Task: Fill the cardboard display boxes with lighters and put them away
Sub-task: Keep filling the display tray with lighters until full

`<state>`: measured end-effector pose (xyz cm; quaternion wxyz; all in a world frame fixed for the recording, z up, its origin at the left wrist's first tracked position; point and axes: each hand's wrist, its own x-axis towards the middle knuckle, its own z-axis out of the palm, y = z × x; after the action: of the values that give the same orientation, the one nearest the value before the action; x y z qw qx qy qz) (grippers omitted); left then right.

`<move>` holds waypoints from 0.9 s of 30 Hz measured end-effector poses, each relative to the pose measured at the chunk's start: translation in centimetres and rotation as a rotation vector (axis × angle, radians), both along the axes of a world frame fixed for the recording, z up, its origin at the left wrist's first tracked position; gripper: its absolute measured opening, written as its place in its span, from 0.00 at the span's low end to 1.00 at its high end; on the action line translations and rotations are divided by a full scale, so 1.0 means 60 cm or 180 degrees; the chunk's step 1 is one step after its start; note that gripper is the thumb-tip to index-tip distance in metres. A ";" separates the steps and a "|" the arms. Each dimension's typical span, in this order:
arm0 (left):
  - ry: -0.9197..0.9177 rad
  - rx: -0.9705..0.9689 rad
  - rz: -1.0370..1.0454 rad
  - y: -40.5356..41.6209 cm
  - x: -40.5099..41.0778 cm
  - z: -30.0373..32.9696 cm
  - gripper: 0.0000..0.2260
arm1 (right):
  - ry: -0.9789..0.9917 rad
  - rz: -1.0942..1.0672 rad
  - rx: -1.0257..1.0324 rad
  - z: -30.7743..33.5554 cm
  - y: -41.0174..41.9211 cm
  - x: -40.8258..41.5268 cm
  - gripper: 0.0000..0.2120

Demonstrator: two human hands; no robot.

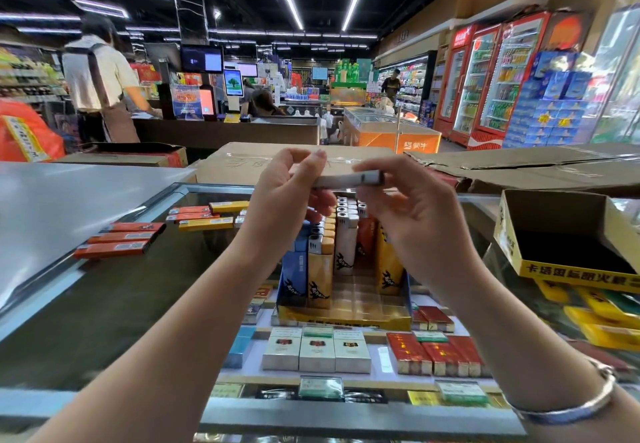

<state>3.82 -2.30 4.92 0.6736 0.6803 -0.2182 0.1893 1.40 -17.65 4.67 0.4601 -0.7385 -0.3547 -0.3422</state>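
Observation:
A cardboard display box (343, 318) with a gold front stands on the glass counter, partly filled with upright blue, yellow, white and orange lighters (320, 269). Its front right slots are bare. Above it both hands hold one white lighter (349, 179) lying sideways. My left hand (287, 193) pinches its left end and my right hand (408, 207) holds its right end near the metal cap. Several loose orange and yellow lighters (121, 238) lie flat on the counter to the left.
An open yellow display box (568, 269) sits at the right on stacked yellow boxes. Large brown cartons (519, 165) line the far edge of the glass counter (121, 287). Cigarette packs show under the glass. A person stands at the checkout, far left.

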 end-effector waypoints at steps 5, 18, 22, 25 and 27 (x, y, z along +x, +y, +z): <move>-0.0110 0.0611 0.0036 0.006 0.010 -0.002 0.04 | 0.0387 -0.0001 0.0845 0.014 -0.019 0.003 0.11; 0.0984 0.2333 -0.0273 0.038 0.031 -0.008 0.16 | 0.0420 -0.0627 -0.0259 -0.005 -0.021 0.023 0.13; 0.0917 0.2375 -0.0315 0.033 0.027 -0.007 0.16 | 0.0348 -0.0654 -0.0600 -0.015 -0.013 0.023 0.11; 0.0925 0.2364 -0.0311 0.032 0.025 -0.006 0.15 | 0.0222 -0.0766 -0.0920 -0.022 -0.008 0.025 0.10; 0.0956 0.2332 -0.0334 0.031 0.024 -0.005 0.14 | 0.0165 -0.0805 -0.1107 -0.025 -0.006 0.027 0.10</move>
<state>5.28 -0.46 4.61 0.4195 0.8836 -0.2048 -0.0373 3.01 -17.99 3.18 0.2882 -0.8539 -0.3010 -0.3117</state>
